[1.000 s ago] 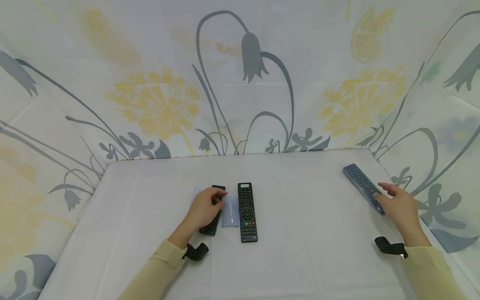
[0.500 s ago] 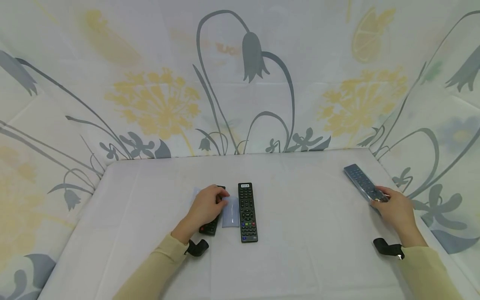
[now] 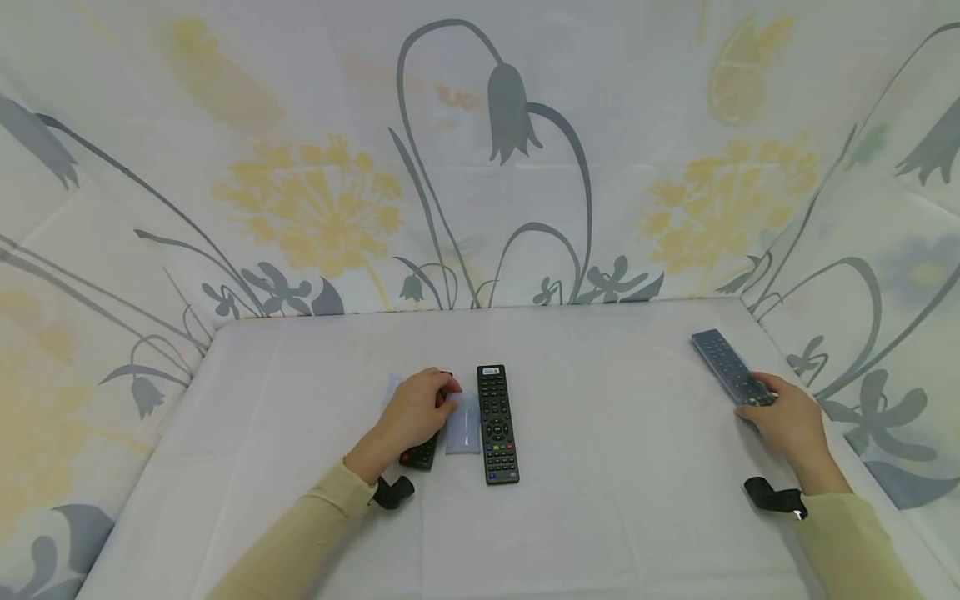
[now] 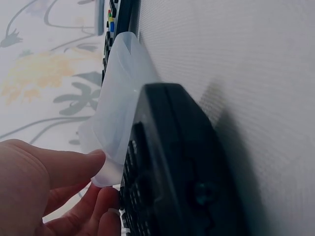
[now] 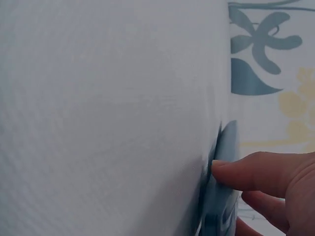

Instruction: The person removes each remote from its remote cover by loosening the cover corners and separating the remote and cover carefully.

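On the right, my right hand point(image 3: 787, 421) holds the lower end of a remote control point(image 3: 726, 362) in a clear bluish cover, thumb on one long edge and fingers at the other. In the right wrist view the thumb presses this remote's side point(image 5: 224, 147). My left hand point(image 3: 408, 408) lies over a black remote control point(image 3: 420, 452), partly hiding it. Its fingers touch the button face in the left wrist view, and the thumb is at the edge of a translucent plastic sleeve point(image 4: 123, 93); I see no clear pinch. The sleeve point(image 3: 462, 425) shows beside that remote.
A second black remote control point(image 3: 497, 425) lies to the right of the sleeve. All of it rests on a white-covered table point(image 3: 600, 467). Flower-printed cloth point(image 3: 502, 208) rises along the back and both sides. A black wrist strap point(image 3: 776, 497) sits at my right cuff.
The right thumb has shifted to the covered remote's left edge and the fingers have come down to its right edge. My left hand has hardly moved.
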{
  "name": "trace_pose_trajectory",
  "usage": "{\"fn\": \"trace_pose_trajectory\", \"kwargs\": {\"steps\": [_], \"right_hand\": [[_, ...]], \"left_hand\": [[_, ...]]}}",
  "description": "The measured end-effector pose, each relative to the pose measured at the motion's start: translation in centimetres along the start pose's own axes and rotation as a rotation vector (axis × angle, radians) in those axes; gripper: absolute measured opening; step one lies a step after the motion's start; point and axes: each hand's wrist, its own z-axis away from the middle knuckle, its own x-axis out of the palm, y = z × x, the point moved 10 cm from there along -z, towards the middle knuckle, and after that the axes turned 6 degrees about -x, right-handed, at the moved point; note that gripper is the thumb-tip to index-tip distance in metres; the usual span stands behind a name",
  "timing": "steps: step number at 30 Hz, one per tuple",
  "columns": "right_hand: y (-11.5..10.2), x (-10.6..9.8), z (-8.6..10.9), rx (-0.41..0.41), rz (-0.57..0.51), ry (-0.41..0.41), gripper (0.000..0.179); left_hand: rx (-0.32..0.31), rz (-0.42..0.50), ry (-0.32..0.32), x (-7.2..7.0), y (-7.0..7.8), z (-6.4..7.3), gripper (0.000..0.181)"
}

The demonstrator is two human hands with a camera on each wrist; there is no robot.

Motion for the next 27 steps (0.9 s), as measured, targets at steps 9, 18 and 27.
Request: {"fn": "trace_pose_trajectory", "kwargs": {"steps": [9, 18, 27], "right_hand": [[-0.2, 0.3, 0.6, 0.039, -0.123, -0.037, 0.068], [-1.9, 1.9, 1.9, 0.004, -0.278, -0.125, 0.070], [-4.7, 2.9, 2.9, -0.070, -0.372, -0.183, 0.071]], "left_hand": [[-0.019, 0.041, 0.007, -0.1, -0.2, 0.3, 0.012], [-0.061, 0.069, 0.014, 0.1, -0.8, 0.5, 0.014], [-0.062, 0.078, 0.019, -0.2, -0.7, 0.5, 0.013]]}}
